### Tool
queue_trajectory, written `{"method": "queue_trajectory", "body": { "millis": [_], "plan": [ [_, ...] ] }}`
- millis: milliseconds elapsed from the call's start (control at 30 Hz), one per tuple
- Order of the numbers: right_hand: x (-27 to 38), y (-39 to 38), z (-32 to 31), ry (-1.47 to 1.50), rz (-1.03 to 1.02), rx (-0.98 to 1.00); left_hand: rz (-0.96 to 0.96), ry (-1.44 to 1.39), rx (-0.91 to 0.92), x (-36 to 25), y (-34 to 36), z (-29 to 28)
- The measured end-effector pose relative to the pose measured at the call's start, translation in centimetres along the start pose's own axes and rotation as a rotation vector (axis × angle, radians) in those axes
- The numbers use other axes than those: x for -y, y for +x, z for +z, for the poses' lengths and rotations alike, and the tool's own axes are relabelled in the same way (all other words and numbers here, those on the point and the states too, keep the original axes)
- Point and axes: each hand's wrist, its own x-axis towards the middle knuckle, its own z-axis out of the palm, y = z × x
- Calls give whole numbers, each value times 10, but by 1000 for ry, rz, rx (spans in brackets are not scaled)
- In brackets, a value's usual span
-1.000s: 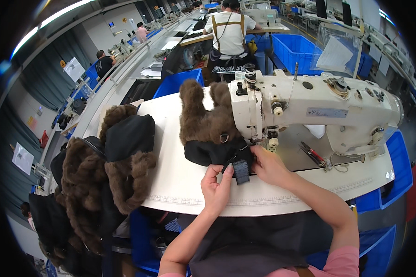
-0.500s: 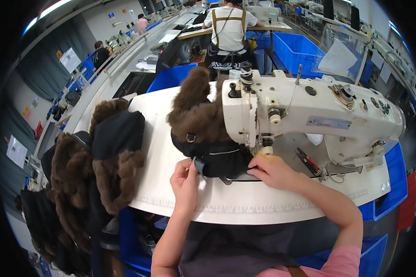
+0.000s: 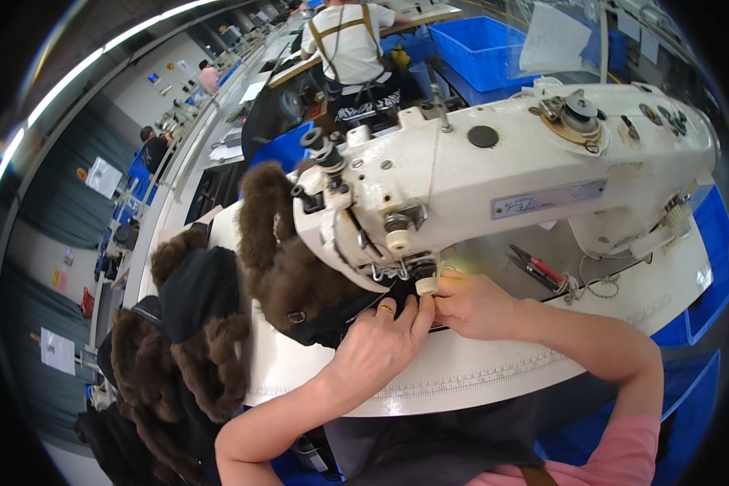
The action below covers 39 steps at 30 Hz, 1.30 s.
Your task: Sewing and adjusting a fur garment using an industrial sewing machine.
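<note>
A brown fur piece with black fabric (image 3: 309, 330) lies under the head of a white sewing machine (image 3: 462, 166). A metal ring (image 3: 297, 317) and part of a zip show on it. My left hand (image 3: 381, 340), a gold ring on one finger, has its fingers pressed together on the black fabric just left of the needle area. Close against it, my right hand (image 3: 479, 306) is closed on the fabric's edge beside the presser foot, its fingertips partly hidden by the machine. The stitching point itself is hidden behind the fingers.
Thread snips with red handles (image 3: 536, 269) lie on the machine bed near a loose cord (image 3: 599, 285). More fur and black fabric pieces (image 3: 211, 324) hang over the table's left side. Blue bins (image 3: 482, 53) stand around. A person (image 3: 348, 49) sits ahead, facing away.
My left hand has moved right, from the fabric's left edge to beside my right hand. The fur piece has turned and lies closer under the machine head. The view has shifted and tilted.
</note>
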Motion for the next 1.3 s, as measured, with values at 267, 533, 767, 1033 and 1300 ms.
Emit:
{"method": "queue_trajectory", "body": {
  "millis": [267,533,767,1033,1300],
  "plan": [
    [-12,-1,-11,91,-111,-8,192,88,-153,43,-53,18],
    [18,8,6,-273,-27,-169,217,73,-275,41,-52,34],
    [33,39,16,-794,-160,-26,201,76,-298,39,-56,39],
    [16,28,7,-744,-239,-14,263,123,-310,40,-59,37],
    [15,32,26,-436,-129,-184,235,137,-327,33,-54,36]
  ]
}}
